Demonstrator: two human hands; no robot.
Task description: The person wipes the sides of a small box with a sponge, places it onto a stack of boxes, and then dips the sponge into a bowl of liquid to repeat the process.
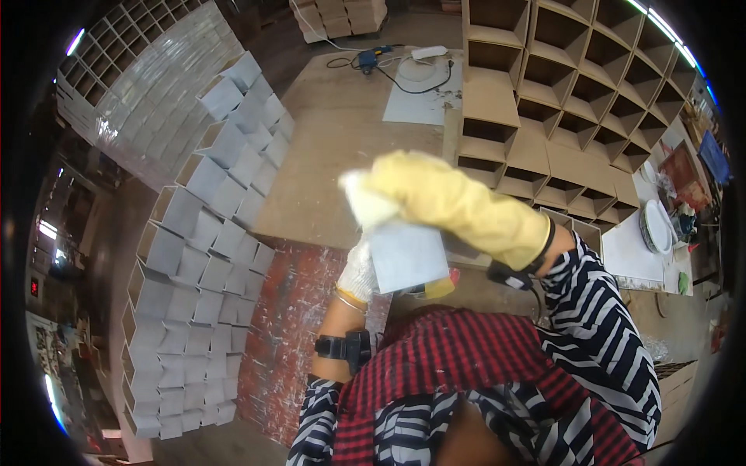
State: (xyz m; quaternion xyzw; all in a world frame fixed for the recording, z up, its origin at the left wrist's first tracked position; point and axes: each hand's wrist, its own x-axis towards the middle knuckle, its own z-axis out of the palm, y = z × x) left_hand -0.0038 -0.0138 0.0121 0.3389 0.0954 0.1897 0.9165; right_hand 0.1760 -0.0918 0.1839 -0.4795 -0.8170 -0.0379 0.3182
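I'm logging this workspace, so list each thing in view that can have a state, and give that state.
Left hand: white-gloved, at the white box, fingers mostly hidden.
Right hand: yellow-gloved, over something white, blurred.
White box: between the hands and the apron, opening hidden.
Pale boxes: stacked, some openings showing.
Brown boxes: stacked, openings showing.
Wrapped stack: covered in shiny film.
Blue tool: lying on the table, unheld; on or off unclear.

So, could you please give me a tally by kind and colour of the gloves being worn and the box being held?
Yellow glove: 1
White glove: 1
Pale grey box: 1
Total: 3
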